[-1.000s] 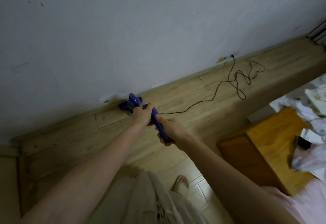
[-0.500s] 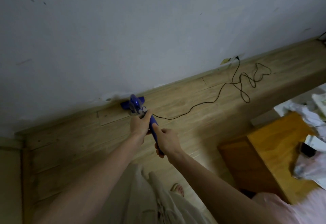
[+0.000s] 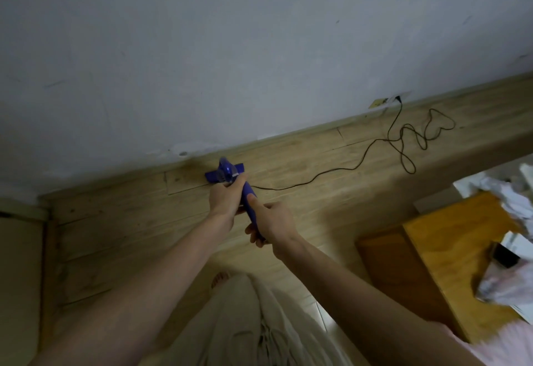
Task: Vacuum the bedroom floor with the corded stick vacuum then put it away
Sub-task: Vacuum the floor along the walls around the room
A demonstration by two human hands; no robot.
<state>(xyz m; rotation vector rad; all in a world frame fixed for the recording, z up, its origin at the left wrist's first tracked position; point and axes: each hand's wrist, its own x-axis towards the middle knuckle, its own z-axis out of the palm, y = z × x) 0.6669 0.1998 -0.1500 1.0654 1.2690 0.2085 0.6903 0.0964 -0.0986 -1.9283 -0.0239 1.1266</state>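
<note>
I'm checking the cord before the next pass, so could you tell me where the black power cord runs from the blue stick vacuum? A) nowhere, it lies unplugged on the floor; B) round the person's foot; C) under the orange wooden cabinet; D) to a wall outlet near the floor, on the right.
D: the black power cord trails right from the blue stick vacuum, loops on the wood floor, and rises to the wall outlet.
</note>
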